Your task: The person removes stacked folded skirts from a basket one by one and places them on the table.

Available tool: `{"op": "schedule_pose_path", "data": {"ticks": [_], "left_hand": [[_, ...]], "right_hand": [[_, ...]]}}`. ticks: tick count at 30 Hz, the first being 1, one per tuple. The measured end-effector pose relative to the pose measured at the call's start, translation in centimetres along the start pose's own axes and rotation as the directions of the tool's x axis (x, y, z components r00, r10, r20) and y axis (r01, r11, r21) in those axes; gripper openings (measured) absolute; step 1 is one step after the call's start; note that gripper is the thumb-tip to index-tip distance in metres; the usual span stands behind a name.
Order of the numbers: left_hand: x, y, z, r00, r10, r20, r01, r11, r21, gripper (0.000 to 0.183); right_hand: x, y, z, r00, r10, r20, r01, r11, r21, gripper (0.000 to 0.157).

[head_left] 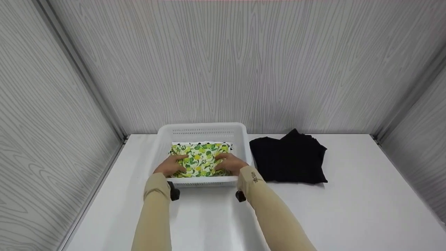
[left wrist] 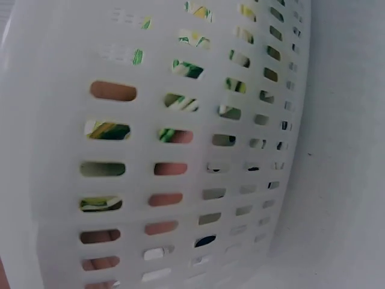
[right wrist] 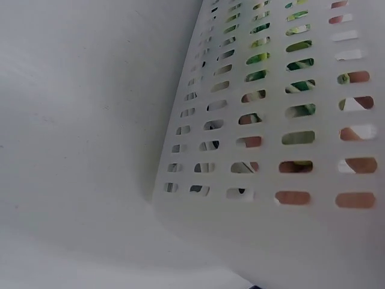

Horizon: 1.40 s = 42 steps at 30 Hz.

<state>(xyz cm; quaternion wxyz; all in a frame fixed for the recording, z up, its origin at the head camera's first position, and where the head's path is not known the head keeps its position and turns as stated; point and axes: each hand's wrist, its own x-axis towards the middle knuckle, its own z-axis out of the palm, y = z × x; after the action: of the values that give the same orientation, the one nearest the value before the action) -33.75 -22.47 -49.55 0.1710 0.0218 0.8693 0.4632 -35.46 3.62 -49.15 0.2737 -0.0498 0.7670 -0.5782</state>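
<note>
Head view: uneven pulling could ruck the lemon-print cloth point(head_left: 200, 160), your left grip point(head_left: 171, 165) and right grip point(head_left: 231, 163) pinching opposite sides inside the white basket point(head_left: 202, 180), above a dark-spotted white cloth point(head_left: 212, 142). Left wrist view: slotted wall point(left wrist: 150, 120), print and fingers point(left wrist: 171, 168) behind it; crowding there could snag the edge if you withdraw askew. Right wrist view: slotted wall, print and fingers behind, your exact hold hidden.
</note>
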Motion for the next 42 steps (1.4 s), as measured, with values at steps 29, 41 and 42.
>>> {"op": "schedule_pose_path", "data": {"ticks": [29, 41, 42], "left_hand": [[-2.2, 4.4, -0.8, 0.97, 0.105, -0.217, -0.125, 0.989, -0.076, 0.07], [-3.1, 5.9, 0.2, 0.954, 0.168, -0.249, -0.197, 0.975, -0.098, 0.069], [-3.2, 5.9, 0.4, 0.951, 0.175, -0.254, -0.205, 0.974, -0.097, 0.069]], "right_hand": [[-3.2, -3.0, -2.2, 0.945, -0.314, -0.092, 0.316, 0.949, 0.002, 0.076], [-5.1, -3.0, -3.7, 0.931, -0.35, -0.104, 0.353, 0.936, 0.011, 0.077], [-5.3, -3.0, -3.8, 0.929, -0.355, -0.103, 0.358, 0.934, 0.006, 0.076]]}}
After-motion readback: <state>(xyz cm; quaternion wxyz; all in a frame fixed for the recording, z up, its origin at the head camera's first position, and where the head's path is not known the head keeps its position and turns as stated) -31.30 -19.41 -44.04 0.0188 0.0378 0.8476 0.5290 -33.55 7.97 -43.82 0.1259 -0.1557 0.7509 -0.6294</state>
